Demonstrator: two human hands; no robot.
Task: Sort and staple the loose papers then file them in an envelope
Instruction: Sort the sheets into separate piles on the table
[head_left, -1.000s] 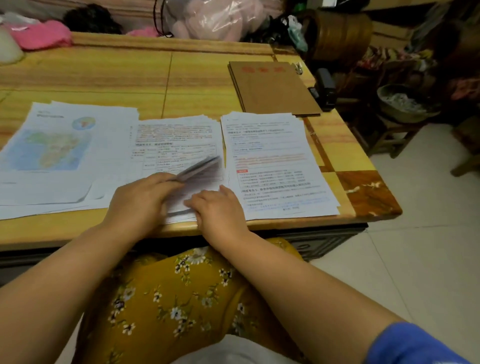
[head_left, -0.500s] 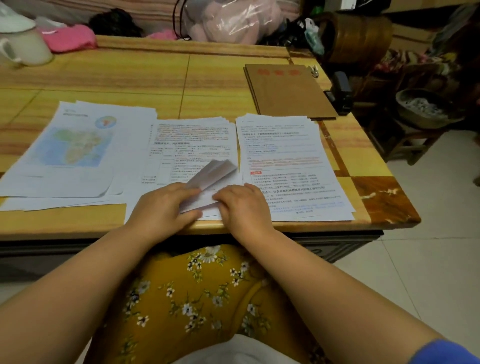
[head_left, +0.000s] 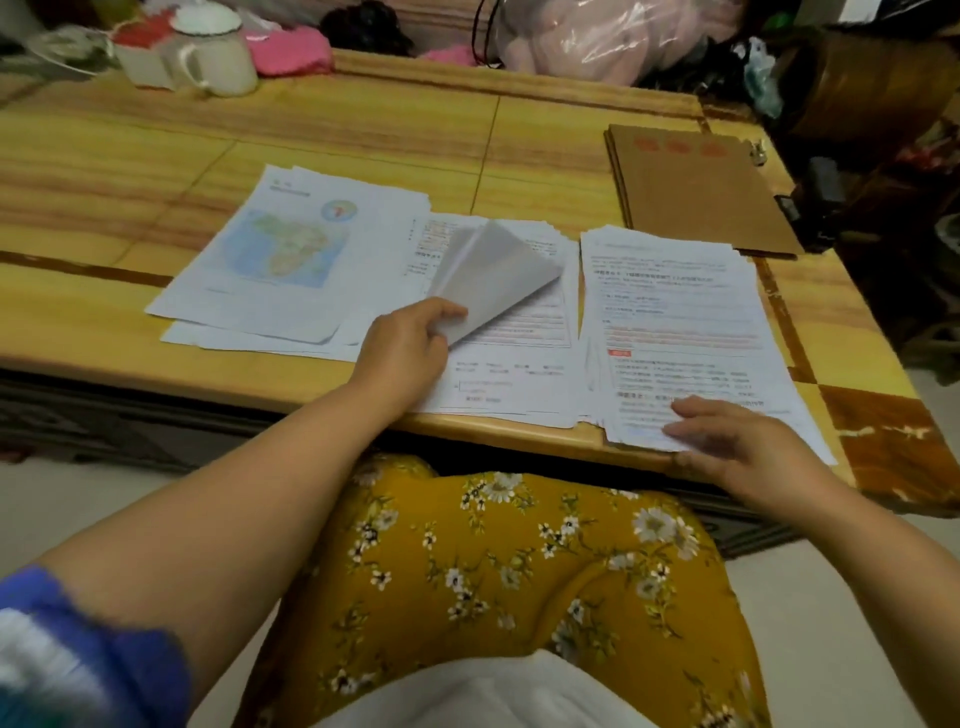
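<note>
Where the yellow floral lap meets the table's near edge, the person's right hand lies nearest, its fingers nearly straight and loosely spread, resting flat on the bottom corner of the right paper stack. It curls round nothing; the thumb runs along the stack's lower edge, which overhangs the wooden table slightly.

Further in, the left hand sits on the middle paper stack. Its thumb and fingertips are drawn close together, pinching the lower corner of a lifted sheaf of pages, which curls up and over so that the blank grey backs face the camera. The page beneath it lies flat, printed with text and red lines. The middle and right stacks lie side by side, edges nearly touching.

Left of the middle stack and tucked partly under it is the map stack, whose top sheet shows a coloured map, its sheets fanned unevenly.

Beyond the right stack, toward the table's far right corner, lies the brown envelope, flat, with red characters on its top edge, its near corner just behind the stack. A dark object sits at the table's right edge beside it; whether it is the stapler cannot be told.

At the far left stands a white mug, with pink cloth beside it.
</note>
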